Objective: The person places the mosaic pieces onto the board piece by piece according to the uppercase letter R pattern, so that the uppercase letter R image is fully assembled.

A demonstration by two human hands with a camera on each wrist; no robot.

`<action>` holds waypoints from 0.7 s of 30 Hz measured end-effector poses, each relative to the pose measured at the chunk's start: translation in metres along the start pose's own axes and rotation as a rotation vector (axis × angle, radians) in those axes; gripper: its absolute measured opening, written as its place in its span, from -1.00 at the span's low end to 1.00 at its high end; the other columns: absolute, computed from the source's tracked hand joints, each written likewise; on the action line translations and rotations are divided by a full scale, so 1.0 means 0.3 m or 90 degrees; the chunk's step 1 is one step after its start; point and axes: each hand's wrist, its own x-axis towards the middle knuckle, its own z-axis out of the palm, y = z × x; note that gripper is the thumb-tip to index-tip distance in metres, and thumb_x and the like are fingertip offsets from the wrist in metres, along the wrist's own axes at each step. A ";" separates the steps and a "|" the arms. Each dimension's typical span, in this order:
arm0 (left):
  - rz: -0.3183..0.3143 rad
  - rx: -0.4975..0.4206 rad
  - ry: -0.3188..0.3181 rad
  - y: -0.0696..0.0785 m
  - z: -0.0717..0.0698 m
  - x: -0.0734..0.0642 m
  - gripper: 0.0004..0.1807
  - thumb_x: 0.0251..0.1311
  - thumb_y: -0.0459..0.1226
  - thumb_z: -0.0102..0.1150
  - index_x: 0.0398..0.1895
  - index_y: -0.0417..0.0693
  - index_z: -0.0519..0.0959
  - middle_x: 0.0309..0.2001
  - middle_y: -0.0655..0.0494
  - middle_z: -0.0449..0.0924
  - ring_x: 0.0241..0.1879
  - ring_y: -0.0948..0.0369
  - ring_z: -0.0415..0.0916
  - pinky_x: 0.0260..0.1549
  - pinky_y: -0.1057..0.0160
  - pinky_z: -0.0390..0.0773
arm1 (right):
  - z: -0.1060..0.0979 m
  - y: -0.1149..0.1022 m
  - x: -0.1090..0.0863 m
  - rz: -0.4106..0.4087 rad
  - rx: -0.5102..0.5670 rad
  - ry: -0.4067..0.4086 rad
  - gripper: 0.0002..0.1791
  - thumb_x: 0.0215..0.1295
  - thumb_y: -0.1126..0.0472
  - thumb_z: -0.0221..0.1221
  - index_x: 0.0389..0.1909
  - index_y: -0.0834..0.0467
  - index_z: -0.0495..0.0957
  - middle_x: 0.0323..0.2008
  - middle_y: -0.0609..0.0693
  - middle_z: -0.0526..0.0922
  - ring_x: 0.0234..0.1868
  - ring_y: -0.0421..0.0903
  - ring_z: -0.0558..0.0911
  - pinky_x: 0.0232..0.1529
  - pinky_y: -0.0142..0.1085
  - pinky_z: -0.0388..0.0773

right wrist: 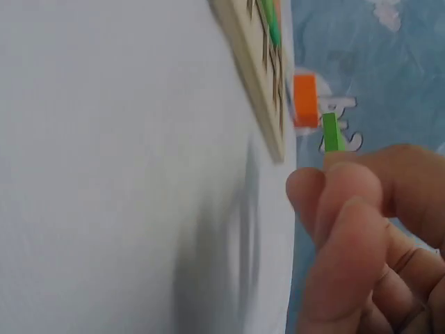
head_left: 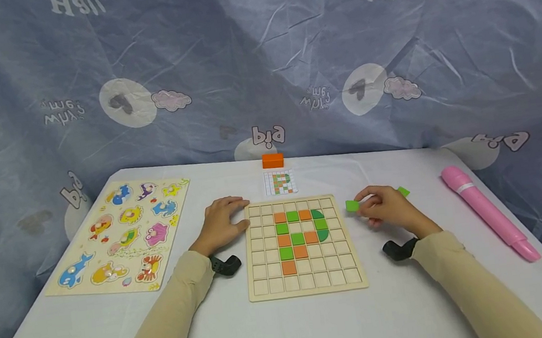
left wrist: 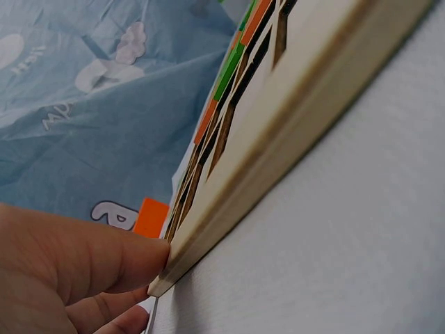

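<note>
A square wooden grid board [head_left: 266, 286] lies flat on the table, with orange and green tiles set in its cells in a P-like shape. My left hand [head_left: 221, 225] rests at the board's upper left corner; in the left wrist view its thumb [left wrist: 132, 261] touches the edge. Right of the board, my right hand [head_left: 385, 206] pinches a green square tile [head_left: 352, 206] between thumb and fingers, above the table. The same green tile [right wrist: 331, 132] sticks out past the fingertips in the right wrist view. Another green tile [head_left: 403, 191] shows behind the right hand, partly hidden by it.
A small card with a coloured letter pattern [head_left: 281, 182] stands behind the board, against an orange block [head_left: 272, 161]. A sea-animal puzzle board [head_left: 130, 257] lies at the left. A pink microphone-shaped object [head_left: 489, 214] lies at the right. Patterned cloth [head_left: 260, 70] hangs behind the table.
</note>
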 end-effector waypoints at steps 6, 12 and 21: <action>0.000 -0.002 -0.001 0.000 0.000 0.000 -0.42 0.32 -0.20 0.32 0.41 -0.11 0.63 0.45 -0.12 0.53 0.54 -0.17 0.27 0.50 -0.31 0.12 | 0.054 -0.041 -0.036 -0.029 0.058 -0.034 -0.60 0.40 0.36 0.33 0.19 0.41 0.56 -0.20 0.21 0.82 -0.51 -0.13 0.64 -0.45 -0.26 0.68; 0.000 -0.003 0.000 0.001 -0.001 0.001 -0.43 0.31 -0.20 0.32 0.40 -0.13 0.63 0.45 -0.13 0.54 0.54 -0.18 0.27 0.50 -0.31 0.12 | 0.115 -0.069 -0.064 -0.052 0.124 -0.082 -0.62 0.40 0.39 0.32 0.16 0.44 0.53 -0.21 0.23 0.82 -0.52 -0.17 0.61 -0.46 -0.32 0.63; 0.000 0.000 -0.002 0.002 -0.002 0.000 -0.42 0.32 -0.20 0.32 0.41 -0.13 0.62 0.45 -0.14 0.53 0.54 -0.18 0.26 0.50 -0.31 0.12 | 0.194 -0.096 -0.091 -0.085 0.174 -0.161 -0.63 0.39 0.43 0.33 0.11 0.53 0.50 -0.25 0.16 0.82 -0.55 -0.22 0.62 -0.46 -0.36 0.65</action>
